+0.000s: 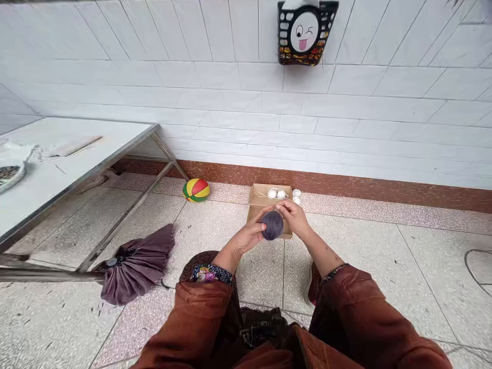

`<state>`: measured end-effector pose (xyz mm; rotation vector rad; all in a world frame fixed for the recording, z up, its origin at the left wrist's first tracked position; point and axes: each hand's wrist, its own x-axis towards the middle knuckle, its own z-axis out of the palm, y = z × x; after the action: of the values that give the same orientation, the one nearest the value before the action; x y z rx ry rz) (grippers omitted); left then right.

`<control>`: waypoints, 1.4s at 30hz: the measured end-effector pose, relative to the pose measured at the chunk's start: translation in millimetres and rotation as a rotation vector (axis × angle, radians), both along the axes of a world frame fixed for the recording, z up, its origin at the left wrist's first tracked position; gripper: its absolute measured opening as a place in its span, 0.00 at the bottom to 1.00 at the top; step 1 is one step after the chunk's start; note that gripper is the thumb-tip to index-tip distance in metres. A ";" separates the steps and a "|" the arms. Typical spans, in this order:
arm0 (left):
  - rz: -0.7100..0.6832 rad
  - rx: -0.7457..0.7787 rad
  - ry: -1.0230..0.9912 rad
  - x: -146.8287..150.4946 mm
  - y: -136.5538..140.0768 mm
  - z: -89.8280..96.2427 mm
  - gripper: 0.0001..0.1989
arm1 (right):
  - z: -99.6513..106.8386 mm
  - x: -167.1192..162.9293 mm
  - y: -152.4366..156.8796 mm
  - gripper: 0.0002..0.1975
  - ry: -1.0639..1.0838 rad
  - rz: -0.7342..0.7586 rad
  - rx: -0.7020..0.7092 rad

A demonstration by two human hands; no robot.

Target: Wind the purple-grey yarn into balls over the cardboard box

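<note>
A dark purple-grey ball of yarn (272, 226) rests in my left hand (249, 233), whose thumb and fingers are closed around its left side. At the top of the ball, my right hand (294, 218) has thumb and fingertips pinched together on what looks like a strand of the yarn. Both hands are above a shallow cardboard box (255, 209) on the floor and hide part of it. Inside the box, toward the back, lie white balls (272, 193) with loose pale string.
More white balls (296, 193) sit at the box's right. A striped ball (196, 190) lies by the wall. Left are a folded purple umbrella (140, 266) and a metal-framed table (77, 154). A black basket (305, 33) hangs on the wall; a cable (471, 266) lies right.
</note>
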<state>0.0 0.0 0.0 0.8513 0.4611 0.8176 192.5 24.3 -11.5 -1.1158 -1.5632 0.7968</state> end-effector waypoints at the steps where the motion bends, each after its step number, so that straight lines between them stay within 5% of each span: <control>1: 0.000 -0.006 -0.024 -0.5 -0.3 -0.1 0.32 | -2.2 -2.2 0.0 0.12 0.014 0.017 -0.018; 11: 0.320 -0.054 0.003 0.1 14.9 -3.3 0.21 | -25.9 -16.4 3.1 0.10 -0.147 0.101 -0.118; 20: 0.633 -0.089 0.306 -3.2 29.7 -15.3 0.22 | -1.3 -17.9 -15.6 0.12 -0.247 0.347 0.037; 24: 0.529 0.030 0.501 1.3 27.6 -17.9 0.26 | 12.7 -10.3 -17.7 0.11 -0.199 0.317 0.082; 29: 0.261 0.184 0.466 5.7 18.8 -11.7 0.32 | 14.1 3.5 -5.2 0.12 -0.123 0.099 0.142; 34: 0.088 0.132 0.313 2.5 13.0 -9.0 0.36 | -0.8 5.9 7.7 0.11 -0.096 -0.014 0.110; 42: 0.094 -0.029 -0.030 2.4 12.8 -6.4 0.28 | -32.2 -11.9 11.6 0.09 -0.109 -0.020 -0.060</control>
<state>2.4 12.8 -6.4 0.7945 0.4886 0.9068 180.6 35.9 -43.7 -1.2347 -1.6244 0.7848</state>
